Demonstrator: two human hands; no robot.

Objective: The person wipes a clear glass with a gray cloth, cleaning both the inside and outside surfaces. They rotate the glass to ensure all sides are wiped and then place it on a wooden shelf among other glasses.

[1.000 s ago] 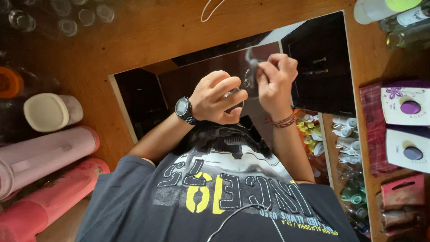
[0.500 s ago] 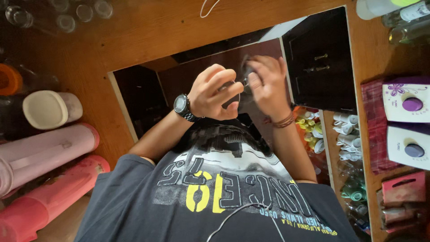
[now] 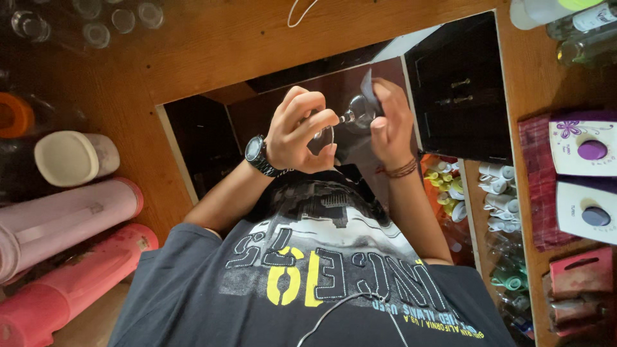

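Both my hands are raised in front of my chest, over my dark grey printed shirt (image 3: 321,283). My left hand (image 3: 301,132), with a black watch (image 3: 257,156) on its wrist, grips the bowl of a clear stemmed glass (image 3: 340,127). My right hand (image 3: 390,122), a thin bracelet at its wrist, presses a small dark grey cloth (image 3: 367,85) against the glass's far end. The fingers hide much of the glass.
Wooden shelving (image 3: 212,45) frames a dark opening. Pink rolls (image 3: 71,218), a white cup (image 3: 67,157) and upturned glasses (image 3: 96,26) sit at the left. A dark drawer unit (image 3: 459,96), white-and-purple boxes (image 3: 585,148), small bottles (image 3: 501,193) and tall bottles (image 3: 578,19) are at the right.
My right hand has shifted the cloth along the glass and now sits higher on it. My left hand has regripped and turned the glass a little.
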